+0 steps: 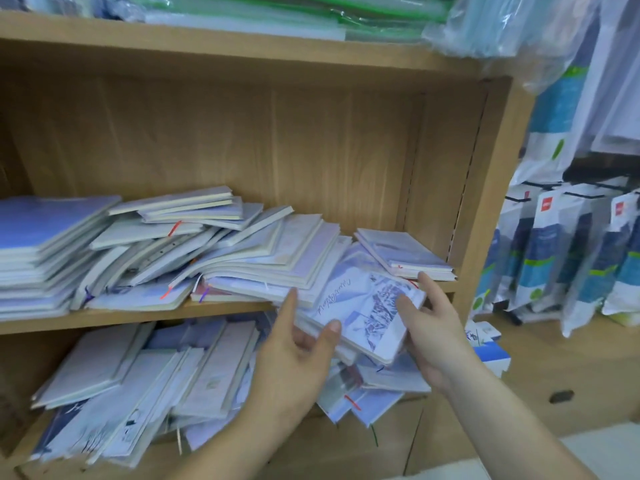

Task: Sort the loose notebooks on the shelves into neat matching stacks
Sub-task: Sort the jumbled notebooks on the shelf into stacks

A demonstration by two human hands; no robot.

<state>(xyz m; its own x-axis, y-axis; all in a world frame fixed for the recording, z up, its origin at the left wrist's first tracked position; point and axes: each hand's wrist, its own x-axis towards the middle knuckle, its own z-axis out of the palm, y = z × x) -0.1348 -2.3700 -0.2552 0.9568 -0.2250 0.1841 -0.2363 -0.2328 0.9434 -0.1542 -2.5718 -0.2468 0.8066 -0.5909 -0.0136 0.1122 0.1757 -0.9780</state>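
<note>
A pale blue notebook [360, 310] with cursive writing and a dark drawing on its cover sticks out over the front edge of the middle shelf [138, 315]. My left hand [298, 355] grips its left side, thumb on the cover, fingers underneath. My right hand [429, 327] holds its right edge. Behind it a messy heap of notebooks [214, 251] slumps across the shelf. A squarer stack [38, 251] stands at the far left, and a small stack [405, 254] sits at the right end. More loose notebooks [156, 386] fill the lower shelf.
The shelf unit's right side panel [485, 202] stands close to my right hand. Bagged stationery [561, 251] hangs on hooks at the right above a low cabinet [568, 382]. Plastic-wrapped folders [277, 12] lie on the top shelf.
</note>
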